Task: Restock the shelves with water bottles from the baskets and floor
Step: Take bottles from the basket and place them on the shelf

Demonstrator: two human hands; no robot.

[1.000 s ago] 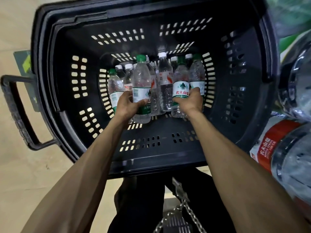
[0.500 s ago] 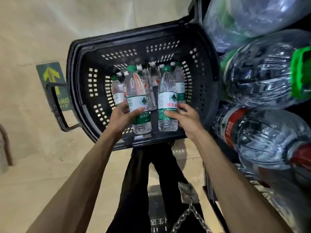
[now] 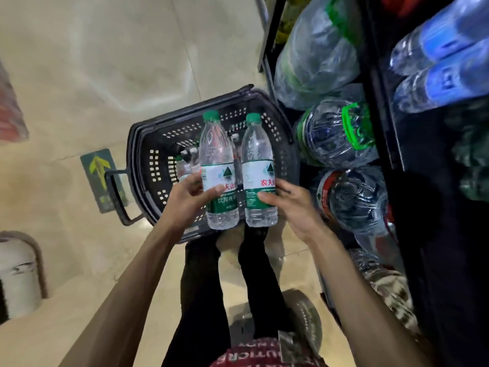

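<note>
Our left hand [image 3: 188,200] grips one bottle [image 3: 217,170], our right hand [image 3: 292,205] another [image 3: 258,170]; both upright, caps away, above the basket [image 3: 148,160].

One camera sits on the person's head. It looks steeply down, close to both arms, over the black plastic basket [image 3: 148,160] on the pale floor [image 3: 92,62].
</note>
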